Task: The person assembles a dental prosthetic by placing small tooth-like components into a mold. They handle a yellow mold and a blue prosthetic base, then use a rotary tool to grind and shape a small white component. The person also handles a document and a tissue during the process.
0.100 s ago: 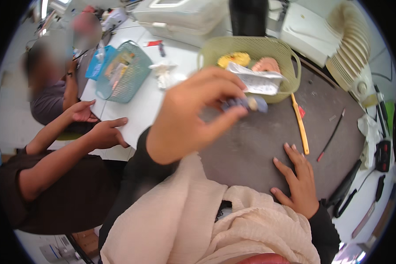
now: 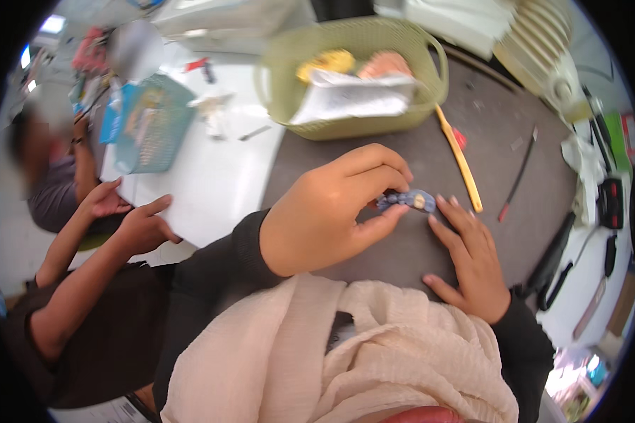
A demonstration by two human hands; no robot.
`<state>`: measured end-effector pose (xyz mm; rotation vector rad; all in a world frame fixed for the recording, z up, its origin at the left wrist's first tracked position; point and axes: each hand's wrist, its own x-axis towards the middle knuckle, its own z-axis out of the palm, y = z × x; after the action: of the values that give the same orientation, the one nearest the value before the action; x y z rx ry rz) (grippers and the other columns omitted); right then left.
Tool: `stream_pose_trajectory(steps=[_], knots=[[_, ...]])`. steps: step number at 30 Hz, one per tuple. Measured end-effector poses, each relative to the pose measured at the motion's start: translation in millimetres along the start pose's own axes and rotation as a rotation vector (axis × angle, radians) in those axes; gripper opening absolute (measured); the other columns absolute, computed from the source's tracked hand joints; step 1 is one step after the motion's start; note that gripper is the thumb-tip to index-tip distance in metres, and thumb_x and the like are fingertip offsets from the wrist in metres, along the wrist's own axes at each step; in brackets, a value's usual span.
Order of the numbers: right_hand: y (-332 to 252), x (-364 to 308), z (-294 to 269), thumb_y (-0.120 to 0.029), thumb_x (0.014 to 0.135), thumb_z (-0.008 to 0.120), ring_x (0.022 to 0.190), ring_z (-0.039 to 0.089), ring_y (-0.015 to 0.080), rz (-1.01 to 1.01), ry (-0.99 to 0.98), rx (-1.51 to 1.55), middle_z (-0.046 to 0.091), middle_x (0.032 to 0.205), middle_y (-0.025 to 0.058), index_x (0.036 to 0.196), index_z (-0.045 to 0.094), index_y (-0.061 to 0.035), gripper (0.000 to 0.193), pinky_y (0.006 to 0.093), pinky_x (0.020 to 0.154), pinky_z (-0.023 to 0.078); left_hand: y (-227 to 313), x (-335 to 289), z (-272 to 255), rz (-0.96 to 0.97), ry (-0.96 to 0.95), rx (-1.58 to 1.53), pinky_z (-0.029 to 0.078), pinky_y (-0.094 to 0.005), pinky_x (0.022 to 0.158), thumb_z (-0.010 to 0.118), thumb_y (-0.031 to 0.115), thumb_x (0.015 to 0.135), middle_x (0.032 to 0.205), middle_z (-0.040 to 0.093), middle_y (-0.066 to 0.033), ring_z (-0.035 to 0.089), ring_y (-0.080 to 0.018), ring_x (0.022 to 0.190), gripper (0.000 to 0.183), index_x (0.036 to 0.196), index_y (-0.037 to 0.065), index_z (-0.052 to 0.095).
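Left hand [image 2: 331,215] pinches small blue-grey moulded piece [image 2: 409,200] endwise, exposing its tan patch [image 2: 419,202]; spread right hand [image 2: 473,268] apparently braces on dark-grey table [image 2: 420,155].

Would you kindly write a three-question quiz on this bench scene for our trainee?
1. Which hand holds the small blue-grey piece?
2. Fill the gap: the green basket holds white paper, a yellow piece and a ____ piece.
3. True or false: the yellow stick-like tool lies inside the green basket.

Key:
1. The left hand.
2. Pink.
3. False; it lies on the brown worktop.
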<state>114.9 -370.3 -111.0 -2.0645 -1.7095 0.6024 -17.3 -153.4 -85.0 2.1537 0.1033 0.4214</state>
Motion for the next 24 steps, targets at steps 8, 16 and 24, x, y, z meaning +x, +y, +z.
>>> stream_pose_trajectory(steps=[8,16,24], knots=[[4,-1,1,-0.026,0.075,0.071,0.138,0.033,0.0329,0.04,-0.011,-0.008,0.036,0.148,0.0156,0.138,0.044,-0.0052,0.072,0.0467,0.111,0.029,-36,3,33,0.085,-0.151,0.204,0.046,-0.0309,0.073,0.075,0.002,0.07,0.099,0.064,-0.0056,0.057,-0.0228,0.085,0.025,0.092,0.004,0.064],[2,3,3,-0.028,0.072,0.072,0.137,0.035,0.033,0.064,-0.028,-0.021,0.037,0.147,0.0159,0.137,0.048,-0.007,0.073,0.0462,0.109,0.032,-44,1,30,0.076,-0.163,0.145,0.047,-0.0312,0.075,0.077,0.005,0.069,0.1,0.064,-0.0059,0.059,-0.0233,0.084,0.026,0.092,0.005,0.065],[3,3,1,-0.029,0.072,0.073,0.137,0.037,0.033,0.064,-0.018,-0.042,0.039,0.146,0.0157,0.137,0.048,-0.0072,0.073,0.0462,0.108,0.032,-46,5,28,0.066,-0.159,0.146,0.049,-0.0288,0.075,0.078,0.006,0.07,0.101,0.064,-0.0064,0.062,-0.0208,0.088,0.023,0.091,0.006,0.069]])
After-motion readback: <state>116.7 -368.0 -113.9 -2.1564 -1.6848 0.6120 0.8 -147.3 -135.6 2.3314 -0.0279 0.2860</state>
